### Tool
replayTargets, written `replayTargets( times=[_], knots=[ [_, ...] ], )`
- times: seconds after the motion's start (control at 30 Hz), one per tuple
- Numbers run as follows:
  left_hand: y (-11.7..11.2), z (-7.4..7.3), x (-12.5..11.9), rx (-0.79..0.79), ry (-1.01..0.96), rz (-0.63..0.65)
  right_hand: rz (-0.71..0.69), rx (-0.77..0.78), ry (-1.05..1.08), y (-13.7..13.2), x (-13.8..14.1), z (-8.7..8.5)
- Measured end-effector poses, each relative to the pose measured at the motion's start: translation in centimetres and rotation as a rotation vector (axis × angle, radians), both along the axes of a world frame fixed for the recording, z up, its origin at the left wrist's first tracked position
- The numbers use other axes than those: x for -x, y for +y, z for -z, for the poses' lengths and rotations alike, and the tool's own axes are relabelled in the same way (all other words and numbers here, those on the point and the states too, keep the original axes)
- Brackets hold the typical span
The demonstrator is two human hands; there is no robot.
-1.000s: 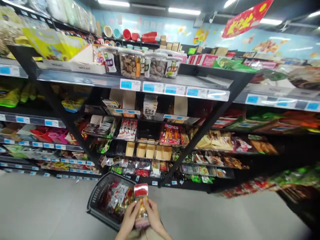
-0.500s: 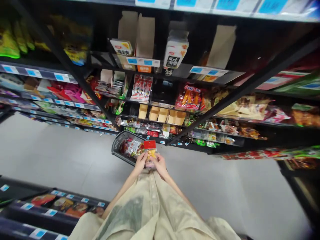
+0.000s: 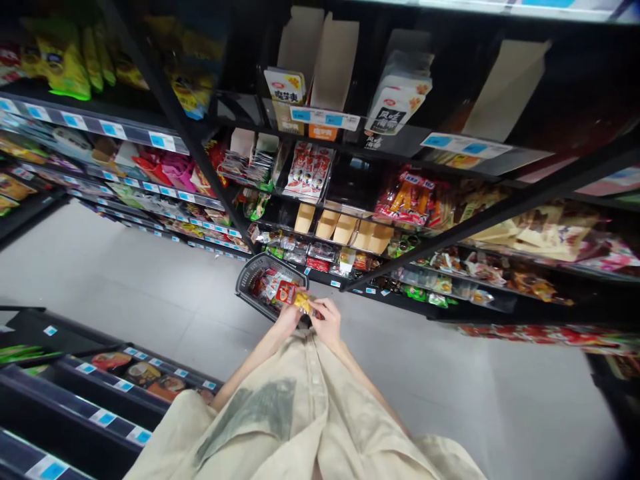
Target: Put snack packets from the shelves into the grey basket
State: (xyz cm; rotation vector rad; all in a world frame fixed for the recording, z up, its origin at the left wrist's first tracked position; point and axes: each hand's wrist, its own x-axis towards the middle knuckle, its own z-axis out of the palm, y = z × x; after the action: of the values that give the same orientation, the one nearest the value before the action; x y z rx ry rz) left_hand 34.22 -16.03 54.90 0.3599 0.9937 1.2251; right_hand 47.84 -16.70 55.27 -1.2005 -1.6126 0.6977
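A small clear snack packet [image 3: 296,297] with a red header and yellow contents is held in both my hands over a dark shopping basket [image 3: 249,276]. My left hand [image 3: 289,316] pinches its lower left side and my right hand [image 3: 327,321] grips its right side. The packet is tipped to the left, its red top toward the basket. The basket sits on the grey floor at the foot of the shelves and holds several red and white snack packs.
Black shelving [image 3: 320,220] full of packaged snacks and cardboard display boxes rises ahead. A second low shelf row [image 3: 100,393] runs at my lower left. Grey floor [image 3: 125,293] stretches along the aisle to left and right. My beige shirt fills the bottom.
The camera has tilted far down, from the upper shelves to the floor and my body. The packet stood upright in both hands and is now tipped left toward the basket.
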Motion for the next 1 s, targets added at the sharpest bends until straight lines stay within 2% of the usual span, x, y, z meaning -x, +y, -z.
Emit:
replayTargets(
  times=[0.07,0.17,0.23,0.3,0.37,0.4,0.47,0.6,0.67,0.8,0.87,1.0],
  knots=[
    [-0.3,-0.3,0.0,0.009,-0.050,0.006,0.013,-0.063,-0.087,0.2,0.1,0.1],
    [-1.1,-0.2,0.6,0.007,-0.096,-0.004,-0.021,-0.048,-0.235,0.5,0.4,0.1],
    [-2.0,0.2,1.4,0.009,-0.071,-0.044,-0.137,0.006,-0.332,0.5,1.0,-0.1],
    [-3.1,1.0,2.7,0.054,0.025,-0.114,-0.317,0.075,-0.373,0.2,1.9,-0.3],
    [-4.2,1.8,4.2,0.110,0.162,-0.176,-0.487,0.162,-0.323,-0.5,2.9,-0.3],
    [-4.7,2.1,5.0,0.125,0.226,-0.196,-0.529,0.215,-0.273,-0.9,3.3,-0.1],
    [-5.8,2.5,6.1,0.112,0.312,-0.195,-0.484,0.318,-0.176,-1.7,4.0,0.6],
    [-7.0,2.9,6.9,0.092,0.371,-0.129,-0.200,0.471,-0.070,-2.2,4.2,2.9],
    [-7.1,3.2,6.8,0.114,0.387,-0.083,-0.205,0.600,0.030,-1.9,4.0,3.9],
    [-6.1,4.1,6.5,0.107,0.512,0.083,-0.341,0.880,0.392,-1.3,3.4,4.9],
    [-5.3,4.5,6.3,0.074,0.624,0.176,-0.294,0.905,0.502,-1.1,3.1,5.0],
    [-3.3,5.2,5.5,-0.029,0.797,0.336,-0.179,0.895,0.534,-0.9,1.7,5.4]
  ],
)
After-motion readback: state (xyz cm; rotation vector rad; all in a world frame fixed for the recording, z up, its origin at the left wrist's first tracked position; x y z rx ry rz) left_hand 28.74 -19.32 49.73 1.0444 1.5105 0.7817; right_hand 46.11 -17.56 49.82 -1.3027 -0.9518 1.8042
